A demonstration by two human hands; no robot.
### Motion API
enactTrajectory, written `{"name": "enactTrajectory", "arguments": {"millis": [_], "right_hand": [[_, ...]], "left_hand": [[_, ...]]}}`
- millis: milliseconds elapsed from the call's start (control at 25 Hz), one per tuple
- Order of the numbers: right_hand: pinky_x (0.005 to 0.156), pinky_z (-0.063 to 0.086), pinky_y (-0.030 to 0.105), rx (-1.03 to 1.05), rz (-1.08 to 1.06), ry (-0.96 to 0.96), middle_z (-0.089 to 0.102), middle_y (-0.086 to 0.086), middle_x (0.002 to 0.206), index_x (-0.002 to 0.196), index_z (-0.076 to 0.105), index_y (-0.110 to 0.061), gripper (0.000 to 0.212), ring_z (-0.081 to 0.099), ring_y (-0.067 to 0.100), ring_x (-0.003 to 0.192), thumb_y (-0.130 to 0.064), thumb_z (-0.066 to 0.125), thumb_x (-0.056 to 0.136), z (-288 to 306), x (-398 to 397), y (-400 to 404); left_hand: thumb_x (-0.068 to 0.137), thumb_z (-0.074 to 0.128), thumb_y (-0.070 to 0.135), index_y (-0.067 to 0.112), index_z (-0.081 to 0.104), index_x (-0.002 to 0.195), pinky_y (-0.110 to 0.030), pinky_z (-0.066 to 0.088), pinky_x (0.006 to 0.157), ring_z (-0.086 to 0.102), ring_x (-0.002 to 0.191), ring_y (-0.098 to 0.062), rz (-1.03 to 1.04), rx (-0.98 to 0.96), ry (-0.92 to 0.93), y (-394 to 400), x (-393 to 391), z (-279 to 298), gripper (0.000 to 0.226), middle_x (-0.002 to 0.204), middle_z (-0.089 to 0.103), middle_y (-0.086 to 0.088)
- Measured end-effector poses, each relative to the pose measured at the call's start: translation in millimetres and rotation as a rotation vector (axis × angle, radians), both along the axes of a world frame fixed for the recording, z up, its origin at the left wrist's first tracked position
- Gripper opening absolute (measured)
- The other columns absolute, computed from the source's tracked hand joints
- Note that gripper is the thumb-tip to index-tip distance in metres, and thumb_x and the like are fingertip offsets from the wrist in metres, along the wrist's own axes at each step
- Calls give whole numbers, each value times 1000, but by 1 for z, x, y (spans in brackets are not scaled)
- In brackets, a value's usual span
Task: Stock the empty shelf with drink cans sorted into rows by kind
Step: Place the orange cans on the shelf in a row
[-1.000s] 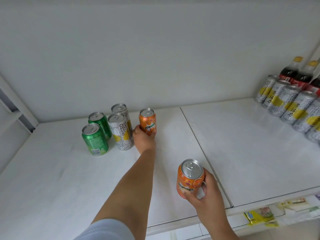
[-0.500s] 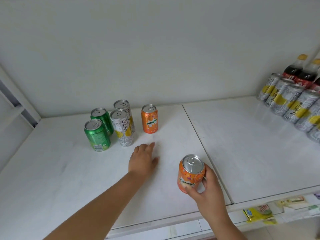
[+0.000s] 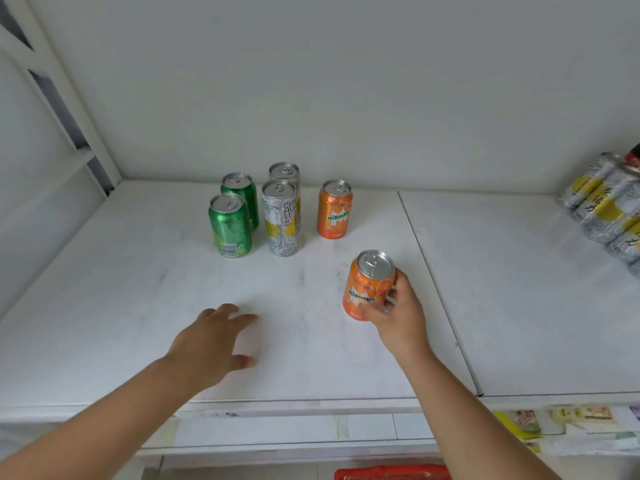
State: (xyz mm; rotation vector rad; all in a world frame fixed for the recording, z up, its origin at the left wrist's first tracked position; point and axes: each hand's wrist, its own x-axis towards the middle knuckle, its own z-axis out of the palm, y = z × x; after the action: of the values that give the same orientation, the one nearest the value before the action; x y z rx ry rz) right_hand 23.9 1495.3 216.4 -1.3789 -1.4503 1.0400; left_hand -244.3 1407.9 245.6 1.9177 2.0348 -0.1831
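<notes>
White shelf (image 3: 138, 306); orange can (image 3: 367, 289) near-upright, lid-up

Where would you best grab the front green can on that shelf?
Grip the front green can round its mid wall, coming from the front-left. It stands upright; a silver can crowds its right and another green can its back.

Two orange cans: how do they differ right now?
The back orange can stands upright on the shelf, untouched; the front orange can is tilted in the right hand. The back one sits level with the rear cans, the front one nearer the shelf edge. Both read Mirinda, tabs closed.
</notes>
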Motion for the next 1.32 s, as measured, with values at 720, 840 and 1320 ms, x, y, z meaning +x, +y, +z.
{"name": "enactTrajectory", "arguments": {"millis": [720, 840, 1320], "right_hand": [[90, 41, 26, 85, -79, -125, 56, 7, 128, 130, 46, -15, 68, 55, 18, 107, -11, 78, 70, 11, -82, 101], [95, 43, 29, 76, -87, -142, 54, 6, 132, 134, 43, -17, 71, 55, 21, 116, -13, 77, 72, 6, -83, 105], [99, 40, 32, -36, -86, -467, 45, 15, 135, 139, 40, -8, 77, 51, 29, 121, -29, 77, 75, -12, -63, 70]], "left_hand": [[87, 58, 42, 38, 20, 146, -39, 39, 106, 14, 144, -20, 56, 80, 13, -7, 4, -15, 70, 157, 14, 4], [88, 57, 41, 37, 19, 146, -39, 38, 107, 13, 144, -20, 58, 78, 21, -7, 5, -16, 69, 157, 13, 3], [81, 66, 41, 38, 30, 143, -43, 35, 110, 25, 139, -24, 89, 38, -26, -7, 1, -17, 71, 154, 24, 3]]}}
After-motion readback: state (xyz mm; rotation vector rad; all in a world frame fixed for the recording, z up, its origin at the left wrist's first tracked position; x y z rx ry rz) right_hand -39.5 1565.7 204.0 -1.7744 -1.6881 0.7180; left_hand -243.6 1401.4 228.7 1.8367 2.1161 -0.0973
